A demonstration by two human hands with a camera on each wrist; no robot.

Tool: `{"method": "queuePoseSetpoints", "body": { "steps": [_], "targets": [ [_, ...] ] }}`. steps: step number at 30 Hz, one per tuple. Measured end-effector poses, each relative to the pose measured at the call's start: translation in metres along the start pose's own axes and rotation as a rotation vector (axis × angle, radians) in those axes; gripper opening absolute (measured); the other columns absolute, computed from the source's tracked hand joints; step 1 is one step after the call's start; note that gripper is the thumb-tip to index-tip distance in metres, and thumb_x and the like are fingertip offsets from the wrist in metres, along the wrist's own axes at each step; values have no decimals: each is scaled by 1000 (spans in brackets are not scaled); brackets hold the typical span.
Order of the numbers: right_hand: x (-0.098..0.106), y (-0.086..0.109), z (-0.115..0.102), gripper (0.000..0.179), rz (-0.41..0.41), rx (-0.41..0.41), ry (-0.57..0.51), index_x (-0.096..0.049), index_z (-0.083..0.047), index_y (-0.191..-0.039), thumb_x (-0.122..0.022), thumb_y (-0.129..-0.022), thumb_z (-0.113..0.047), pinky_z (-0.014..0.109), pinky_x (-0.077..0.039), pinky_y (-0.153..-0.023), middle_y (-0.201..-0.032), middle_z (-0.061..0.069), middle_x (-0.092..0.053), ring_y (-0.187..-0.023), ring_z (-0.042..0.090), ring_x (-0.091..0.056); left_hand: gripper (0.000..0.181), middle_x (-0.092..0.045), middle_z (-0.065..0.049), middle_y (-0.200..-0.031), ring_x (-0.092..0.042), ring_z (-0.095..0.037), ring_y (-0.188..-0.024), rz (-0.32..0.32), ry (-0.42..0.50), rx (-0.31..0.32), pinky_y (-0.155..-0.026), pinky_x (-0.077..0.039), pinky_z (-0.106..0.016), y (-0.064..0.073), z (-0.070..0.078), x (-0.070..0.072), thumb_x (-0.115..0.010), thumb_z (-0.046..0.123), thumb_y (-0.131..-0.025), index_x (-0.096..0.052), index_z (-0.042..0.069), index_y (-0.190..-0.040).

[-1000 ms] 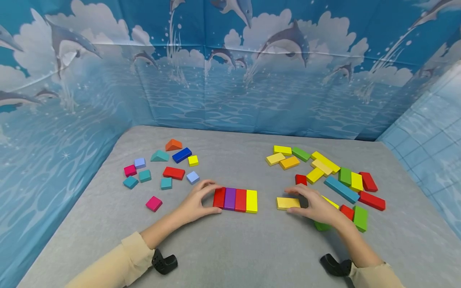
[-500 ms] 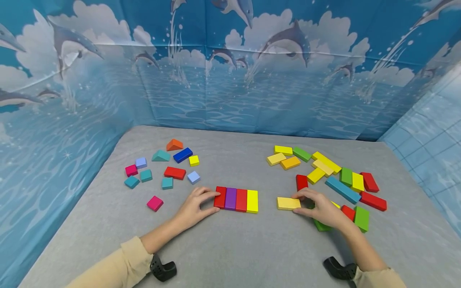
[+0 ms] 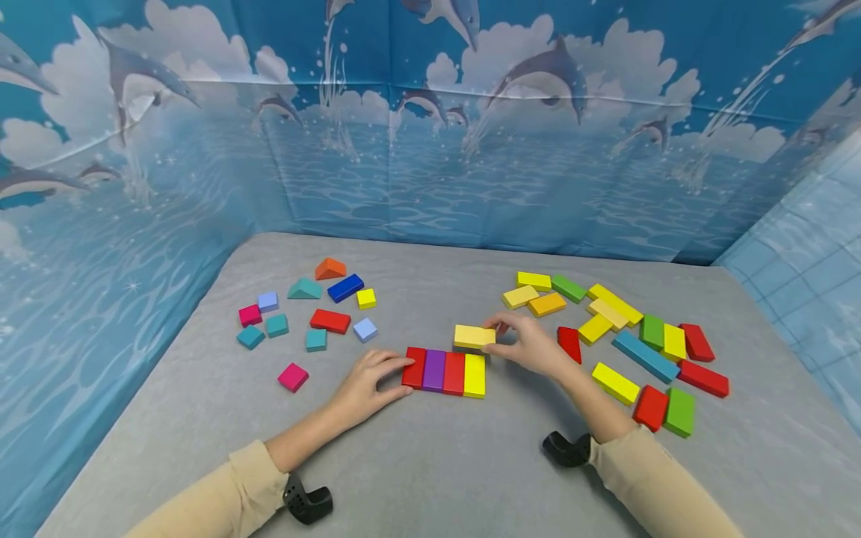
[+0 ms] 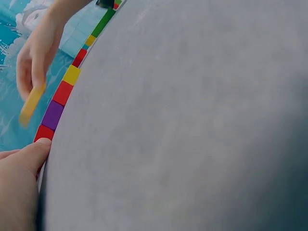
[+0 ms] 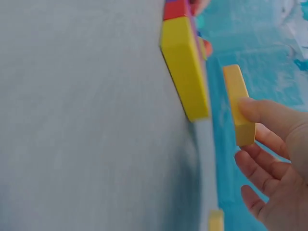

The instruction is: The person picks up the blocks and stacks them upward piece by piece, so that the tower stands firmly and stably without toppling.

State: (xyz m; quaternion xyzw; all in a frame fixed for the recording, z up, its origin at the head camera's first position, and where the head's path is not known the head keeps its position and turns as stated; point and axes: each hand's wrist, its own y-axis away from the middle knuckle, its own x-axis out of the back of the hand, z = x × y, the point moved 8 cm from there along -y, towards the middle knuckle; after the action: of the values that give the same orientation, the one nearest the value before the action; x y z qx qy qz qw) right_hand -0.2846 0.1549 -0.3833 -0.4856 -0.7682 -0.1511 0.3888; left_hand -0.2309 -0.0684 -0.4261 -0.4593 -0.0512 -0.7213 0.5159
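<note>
My right hand (image 3: 531, 347) pinches a pale yellow block (image 3: 474, 336) by its right end. That block is held raised, just behind the right part of a row of blocks; in the right wrist view the thumb lies on its side (image 5: 237, 103). The row joins a red block (image 3: 414, 368), a purple block (image 3: 434, 370), a second red block (image 3: 454, 373) and a bright yellow block (image 3: 474, 376), side by side. My left hand (image 3: 370, 385) holds the leftmost red block, thumb at its near end and a finger farther back.
Right of the row lie several loose blocks, among them a long blue one (image 3: 646, 357), a yellow one (image 3: 615, 383) and a green one (image 3: 679, 412). Left lie small cubes, an orange triangle (image 3: 330, 269) and a magenta cube (image 3: 293, 377). A dolphin-printed curtain (image 3: 430, 164) hangs behind the grey table (image 3: 430, 463).
My right hand has lifted the pale yellow block and carried it left and back, behind the row. My left hand stays at the row's left end.
</note>
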Motion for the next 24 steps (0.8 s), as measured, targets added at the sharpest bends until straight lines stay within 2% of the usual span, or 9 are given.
{"method": "queuePoseSetpoints", "body": {
  "steps": [4, 9, 16, 24],
  "targets": [
    [-21, -24, 1, 29, -52, -29, -63, -62, -3, -103, -71, -79, -16, 31, -47, -72, -95, 7, -60, -84, 20, -52, 45, -58, -3, -111, -49, -16, -106, -20, -15, 14, -86, -46, -38, 0, -2, -1, -72, 26, -78, -61, 14, -120],
    [-42, -41, 0, 27, -87, -31, -104, -63, -2, -102, -71, -80, -15, 27, -43, -68, -89, 7, -59, -80, 19, -50, 44, -57, -3, -113, -48, -15, -106, -44, -20, 36, -88, -45, -38, 0, -4, -2, -71, 29, -80, -61, 15, -120],
    [-51, -48, -2, 28, -107, -39, -128, -64, -1, -102, -71, -80, -16, 26, -43, -68, -87, 6, -58, -79, 18, -49, 44, -57, -3, -113, -48, -16, -107, -52, -20, 46, -90, -44, -39, -1, -4, -3, -70, 29, -80, -61, 15, -120],
    [-56, -49, -5, 21, -138, -26, -162, -65, -2, -104, -63, -87, -14, 24, -43, -67, -87, 5, -60, -78, 17, -50, 44, -57, -3, -113, -48, -16, -107, -62, -25, 50, -89, -44, -39, 0, -4, -3, -70, 29, -80, -60, 15, -121]
  ]
}}
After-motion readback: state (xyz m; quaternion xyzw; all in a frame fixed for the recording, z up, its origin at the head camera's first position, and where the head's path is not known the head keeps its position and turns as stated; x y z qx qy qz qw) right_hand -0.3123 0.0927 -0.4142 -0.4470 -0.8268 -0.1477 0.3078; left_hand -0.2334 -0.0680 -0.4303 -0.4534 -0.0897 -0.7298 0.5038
